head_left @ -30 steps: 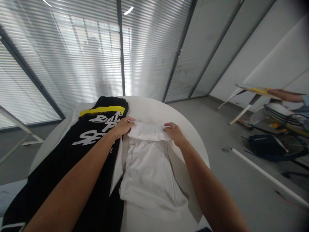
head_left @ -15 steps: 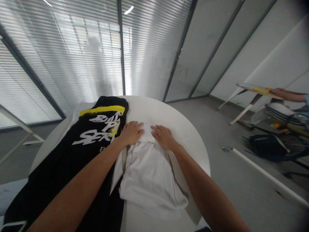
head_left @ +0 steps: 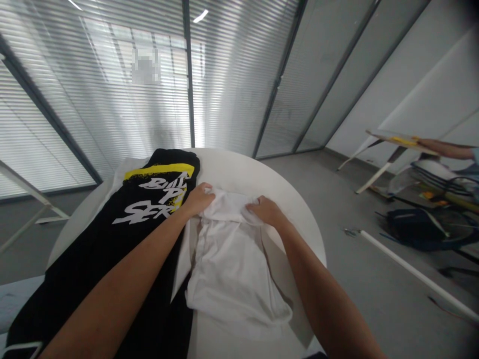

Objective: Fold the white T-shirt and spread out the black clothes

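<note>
A white cloth garment (head_left: 235, 269) lies in front of me, its far end folded over into a band. My left hand (head_left: 202, 198) pinches the far left corner of that band, and my right hand (head_left: 265, 210) grips the right corner with curled fingers. Wrinkles run through the garment's nearer part, which spreads wider toward me. Left of it lies a black garment (head_left: 97, 254) with white lettering and a yellow stripe; my left forearm passes over it. What kind of garment the white one is, I cannot tell.
Both garments rest on a round white table (head_left: 239, 167). Glass partitions with blinds (head_left: 232, 75) stand behind. At right are another table (head_left: 389, 137) with a person's arm (head_left: 445, 145) at it, a dark bag (head_left: 415, 227) and a white pole (head_left: 411, 269) on the floor.
My hands have gone from lying flat on the folded band to gripping its two corners. They are farther apart, and the band looks slightly wider and lifted at the right.
</note>
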`<state>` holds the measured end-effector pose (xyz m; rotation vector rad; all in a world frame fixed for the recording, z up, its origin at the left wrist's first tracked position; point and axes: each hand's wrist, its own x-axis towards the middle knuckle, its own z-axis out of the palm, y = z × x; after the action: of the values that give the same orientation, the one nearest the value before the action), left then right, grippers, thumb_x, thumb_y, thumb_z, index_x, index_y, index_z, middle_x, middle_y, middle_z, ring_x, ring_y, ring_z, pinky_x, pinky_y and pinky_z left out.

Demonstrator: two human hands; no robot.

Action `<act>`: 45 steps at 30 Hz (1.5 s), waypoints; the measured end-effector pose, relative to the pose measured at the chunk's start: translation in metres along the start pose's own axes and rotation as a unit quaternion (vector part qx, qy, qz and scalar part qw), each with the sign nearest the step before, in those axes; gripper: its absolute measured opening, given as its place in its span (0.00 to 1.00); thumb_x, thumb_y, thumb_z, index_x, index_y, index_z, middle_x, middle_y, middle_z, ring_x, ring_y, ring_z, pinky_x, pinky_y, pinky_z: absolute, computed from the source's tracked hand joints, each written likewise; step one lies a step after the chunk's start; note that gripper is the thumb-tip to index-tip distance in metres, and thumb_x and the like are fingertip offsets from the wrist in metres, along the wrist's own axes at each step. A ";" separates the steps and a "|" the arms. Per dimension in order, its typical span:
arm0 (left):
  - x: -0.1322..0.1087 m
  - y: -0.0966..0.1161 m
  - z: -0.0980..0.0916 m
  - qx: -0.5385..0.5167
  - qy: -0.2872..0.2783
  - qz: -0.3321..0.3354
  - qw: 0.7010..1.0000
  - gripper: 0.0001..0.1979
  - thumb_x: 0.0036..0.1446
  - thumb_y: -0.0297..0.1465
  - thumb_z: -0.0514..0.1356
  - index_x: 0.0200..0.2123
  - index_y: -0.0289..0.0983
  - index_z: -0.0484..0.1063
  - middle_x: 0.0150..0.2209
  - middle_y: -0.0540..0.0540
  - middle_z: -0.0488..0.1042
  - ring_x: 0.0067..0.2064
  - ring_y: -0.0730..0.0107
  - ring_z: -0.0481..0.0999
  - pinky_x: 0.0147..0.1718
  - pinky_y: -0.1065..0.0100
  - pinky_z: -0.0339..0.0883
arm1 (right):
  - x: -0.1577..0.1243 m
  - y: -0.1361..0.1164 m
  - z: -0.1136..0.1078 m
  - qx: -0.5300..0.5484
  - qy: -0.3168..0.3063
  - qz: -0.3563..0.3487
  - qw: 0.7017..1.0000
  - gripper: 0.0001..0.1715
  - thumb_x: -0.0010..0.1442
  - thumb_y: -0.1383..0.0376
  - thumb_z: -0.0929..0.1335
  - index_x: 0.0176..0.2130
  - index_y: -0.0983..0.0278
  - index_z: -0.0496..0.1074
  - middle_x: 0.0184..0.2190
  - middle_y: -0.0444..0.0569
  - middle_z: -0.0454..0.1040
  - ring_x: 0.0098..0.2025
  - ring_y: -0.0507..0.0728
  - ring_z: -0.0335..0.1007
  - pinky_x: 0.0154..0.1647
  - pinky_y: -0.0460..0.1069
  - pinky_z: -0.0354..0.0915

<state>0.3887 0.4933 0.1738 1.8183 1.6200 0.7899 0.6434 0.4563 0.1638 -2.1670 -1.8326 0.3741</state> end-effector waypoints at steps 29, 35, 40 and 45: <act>0.016 -0.010 -0.034 -0.354 0.059 0.112 0.927 0.24 0.37 0.23 0.61 0.43 0.37 0.78 0.36 0.51 0.76 0.36 0.72 0.71 0.39 0.70 0.64 | -0.005 -0.015 -0.011 0.623 0.028 -0.103 0.775 0.15 0.44 0.61 0.71 0.34 0.60 0.66 0.32 0.42 0.70 0.40 0.55 0.70 0.49 0.56 0.70; 0.010 -0.005 -0.042 -0.277 0.041 0.108 0.954 0.14 0.35 0.23 0.58 0.30 0.37 0.76 0.28 0.53 0.73 0.32 0.71 0.69 0.36 0.70 0.63 | -0.006 -0.015 -0.012 0.601 0.026 -0.089 0.794 0.12 0.43 0.62 0.68 0.31 0.60 0.64 0.28 0.42 0.67 0.38 0.55 0.68 0.48 0.55 0.69; 0.003 0.002 -0.056 -0.206 -0.040 0.137 0.968 0.11 0.34 0.23 0.56 0.25 0.37 0.72 0.24 0.54 0.68 0.28 0.72 0.66 0.30 0.70 0.59 | -0.003 -0.008 -0.013 0.531 0.031 -0.074 0.844 0.11 0.43 0.61 0.63 0.32 0.60 0.64 0.31 0.46 0.71 0.38 0.56 0.69 0.43 0.52 0.68; 0.001 0.004 -0.064 -0.102 -0.135 0.167 0.971 0.08 0.33 0.24 0.56 0.22 0.37 0.71 0.24 0.53 0.69 0.29 0.71 0.66 0.30 0.70 0.57 | -0.001 -0.005 -0.014 0.505 0.023 -0.093 0.858 0.10 0.41 0.63 0.62 0.29 0.61 0.64 0.36 0.49 0.74 0.40 0.58 0.69 0.39 0.50 0.66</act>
<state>0.3434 0.4956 0.2198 1.9728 1.0366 0.7793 0.6438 0.4551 0.1788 -1.2376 -1.3042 0.9605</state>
